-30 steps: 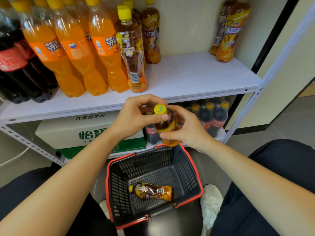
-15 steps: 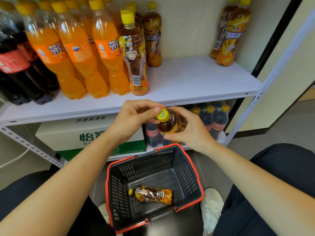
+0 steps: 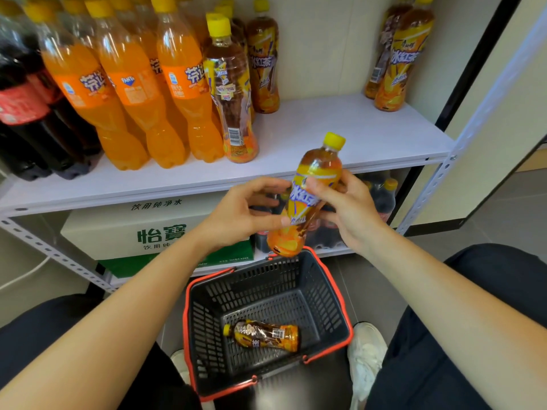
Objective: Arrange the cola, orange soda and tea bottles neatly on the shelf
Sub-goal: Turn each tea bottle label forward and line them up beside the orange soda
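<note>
A yellow-capped tea bottle [image 3: 315,176] hangs tilted in front of the white shelf [image 3: 355,134], cap up and to the right. My right hand [image 3: 352,211] grips its middle from the right. My left hand [image 3: 239,214] pinches its lower body, thumb on the label. On the shelf, cola bottles [image 3: 26,113] stand at the far left, with orange soda bottles [image 3: 133,93] next to them. To their right is a row of tea bottles [image 3: 231,93]. Two more tea bottles [image 3: 399,60] stand in the far right corner. Another tea bottle [image 3: 263,335] lies in the basket.
A black basket with a red rim [image 3: 328,291] sits on the floor between my knees. On the lower shelf are a water carton [image 3: 133,229] and a pack of small cola bottles [image 3: 381,196]. The shelf's metal post [image 3: 429,187] slants at the right.
The tea bottle has risen from just above the basket to the shelf's front edge. My left hand has shifted from its cap to its lower body.
</note>
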